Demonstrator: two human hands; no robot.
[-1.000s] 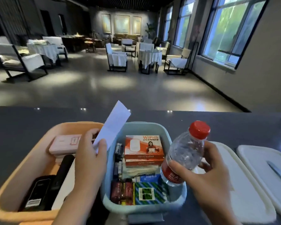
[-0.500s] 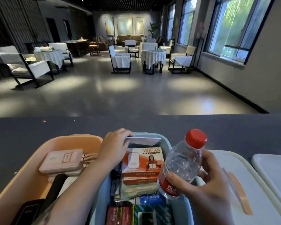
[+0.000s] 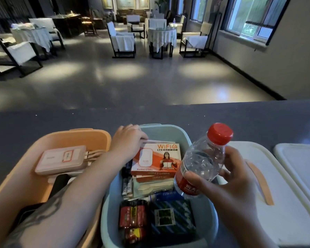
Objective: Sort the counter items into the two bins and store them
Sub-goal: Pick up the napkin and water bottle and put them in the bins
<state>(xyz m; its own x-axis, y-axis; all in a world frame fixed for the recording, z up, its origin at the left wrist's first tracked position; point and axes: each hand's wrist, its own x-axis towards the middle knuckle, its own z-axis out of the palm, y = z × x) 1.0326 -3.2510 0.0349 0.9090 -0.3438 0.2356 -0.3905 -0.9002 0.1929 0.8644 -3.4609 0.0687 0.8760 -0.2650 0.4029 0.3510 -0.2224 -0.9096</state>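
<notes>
Dim dining hall behind, dark grey counter [image 3: 240, 119] in front, and everything is placed around the blue bin [image 3: 184, 138] at its centre. Left of the blue bin, touching it, an orange bin [image 3: 64, 138] is seen, with a pink flat case [image 3: 61, 159] laid across dark items inside. Over the rim between the two bins the left hand [image 3: 128, 138] is reached in, fingers curled down at the far end of the blue bin, and a thin white paper [image 3: 159, 141] is pinched behind the orange WiFi box [image 3: 157, 159]. Inside the blue bin, nearer than that box, loose batteries [image 3: 127, 187], a red battery pack [image 3: 132, 216] and a blue patterned packet [image 3: 170, 217] are packed. Above the blue bin's right rim a clear water bottle [image 3: 204, 160] with a red cap is gripped, tilted, by the right hand [image 3: 231, 187]. Right of the blue bin, two white lids [image 3: 276, 203] are laid flat on the counter, the nearer one carrying an orange strip.
</notes>
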